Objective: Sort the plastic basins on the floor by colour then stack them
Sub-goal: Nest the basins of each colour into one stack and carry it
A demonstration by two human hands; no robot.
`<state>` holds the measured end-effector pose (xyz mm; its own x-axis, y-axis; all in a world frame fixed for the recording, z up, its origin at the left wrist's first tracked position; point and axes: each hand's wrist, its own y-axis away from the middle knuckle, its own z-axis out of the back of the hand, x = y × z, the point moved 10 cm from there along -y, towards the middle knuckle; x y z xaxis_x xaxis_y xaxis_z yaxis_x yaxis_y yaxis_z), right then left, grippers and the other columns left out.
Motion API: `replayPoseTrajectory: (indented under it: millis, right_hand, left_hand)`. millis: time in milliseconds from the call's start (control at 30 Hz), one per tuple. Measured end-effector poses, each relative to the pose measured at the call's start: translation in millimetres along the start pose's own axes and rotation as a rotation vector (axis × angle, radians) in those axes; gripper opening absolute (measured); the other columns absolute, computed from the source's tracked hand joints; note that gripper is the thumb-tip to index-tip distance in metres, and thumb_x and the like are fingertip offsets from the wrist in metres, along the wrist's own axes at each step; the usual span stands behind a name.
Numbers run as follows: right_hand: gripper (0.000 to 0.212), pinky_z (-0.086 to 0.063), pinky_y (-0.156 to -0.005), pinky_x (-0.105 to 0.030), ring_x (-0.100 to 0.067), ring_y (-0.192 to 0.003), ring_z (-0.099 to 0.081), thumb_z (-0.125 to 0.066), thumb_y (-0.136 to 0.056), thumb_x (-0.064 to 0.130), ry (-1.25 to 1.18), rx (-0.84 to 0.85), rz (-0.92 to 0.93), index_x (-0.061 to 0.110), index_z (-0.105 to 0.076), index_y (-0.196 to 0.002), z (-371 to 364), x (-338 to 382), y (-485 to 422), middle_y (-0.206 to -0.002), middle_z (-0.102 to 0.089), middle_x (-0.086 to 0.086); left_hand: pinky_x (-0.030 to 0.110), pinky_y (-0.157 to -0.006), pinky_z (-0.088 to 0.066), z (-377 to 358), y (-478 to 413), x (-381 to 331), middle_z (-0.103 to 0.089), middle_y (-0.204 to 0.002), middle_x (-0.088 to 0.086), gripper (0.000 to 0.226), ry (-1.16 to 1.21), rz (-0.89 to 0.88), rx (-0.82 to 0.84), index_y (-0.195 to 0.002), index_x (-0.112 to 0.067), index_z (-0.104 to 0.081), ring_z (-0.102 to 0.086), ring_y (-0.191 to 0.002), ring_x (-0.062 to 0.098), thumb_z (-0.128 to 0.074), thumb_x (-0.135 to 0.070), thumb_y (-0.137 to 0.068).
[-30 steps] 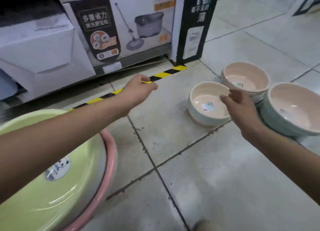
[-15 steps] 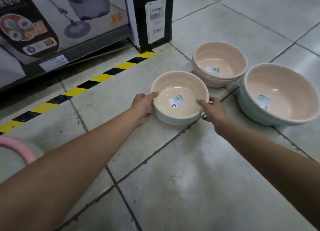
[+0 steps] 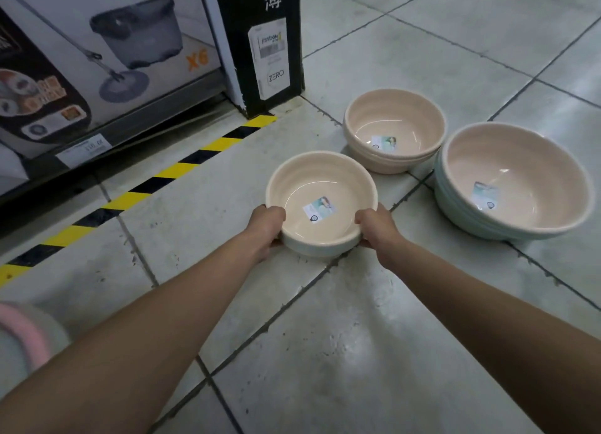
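A small basin (image 3: 320, 180), cream inside and pale green outside, sits on the tiled floor in front of me. My left hand (image 3: 265, 230) grips its near-left rim and my right hand (image 3: 377, 227) grips its near-right rim. Behind it to the right stands a cream-pink stack of small basins (image 3: 393, 160). Further right is a larger stack of pale green basins (image 3: 455, 199) with a cream inside. At the lower left edge a pink basin rim (image 3: 22, 333) shows in part.
Boxed mop sets (image 3: 97, 59) stand on a low shelf at the upper left, with a black carton (image 3: 263, 43) beside them. Yellow-black hazard tape (image 3: 146, 186) runs across the floor in front of the shelf.
Both hands moved in from beside the small basin and closed on its rim. The view shifted right, so the green and pink basins at the left have mostly left the frame.
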<state>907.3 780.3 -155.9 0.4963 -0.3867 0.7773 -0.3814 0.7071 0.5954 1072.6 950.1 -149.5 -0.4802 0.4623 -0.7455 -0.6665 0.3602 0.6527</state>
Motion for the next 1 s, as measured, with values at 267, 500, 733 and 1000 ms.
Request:
replayPoseTrajectory:
  millis: [267,500,733,1000]
  right_hand:
    - [0.048,-0.059,-0.081,-0.043,-0.027,-0.104,-0.062,-0.048,-0.08,0.006,-0.04,0.003,-0.023,0.019,-0.051,-0.126,24.1,-19.6,17.7,-0.113,-0.062,-0.007]
    - [0.044,-0.059,-0.082,-0.043,-0.026,-0.101,-0.062,-0.047,-0.082,0.005,-0.036,0.005,-0.01,0.023,-0.051,-0.123,44.9,-34.5,23.1,-0.107,-0.063,-0.005]
    - [0.047,-0.057,-0.09,-0.049,-0.027,-0.103,-0.062,-0.047,-0.081,0.008,0.005,-0.01,0.006,0.021,-0.051,-0.125,45.9,-36.0,27.9,-0.109,-0.062,-0.005]
    - [0.043,-0.057,-0.09,-0.044,-0.017,-0.098,-0.063,-0.054,-0.094,0.023,-0.05,0.052,0.02,0.021,-0.048,-0.136,51.8,-33.1,29.0,-0.114,-0.063,0.0]
  left_hand:
    - [0.035,-0.068,-0.054,-13.0,17.4,14.7,-0.064,-0.105,0.013,0.044,-0.057,-0.011,0.023,-0.126,-0.005,-0.053,-0.06,-0.081,0.025,-0.042,-0.002,-0.084]
    - [0.036,-0.072,-0.055,-29.9,33.2,25.9,-0.063,-0.092,0.007,0.034,-0.052,-0.01,0.038,-0.117,-0.009,-0.054,-0.06,-0.078,0.022,-0.043,-0.001,-0.086]
    - [0.039,-0.076,-0.057,-28.1,35.6,32.1,-0.062,-0.097,0.008,0.037,-0.075,0.003,0.055,-0.121,-0.008,-0.052,-0.059,-0.082,0.023,-0.043,-0.003,-0.086]
    - [0.04,-0.087,-0.054,-23.6,35.0,17.2,-0.06,-0.128,0.012,0.052,-0.186,-0.074,-0.058,-0.135,-0.01,-0.045,-0.059,-0.103,0.029,-0.049,-0.01,-0.083]
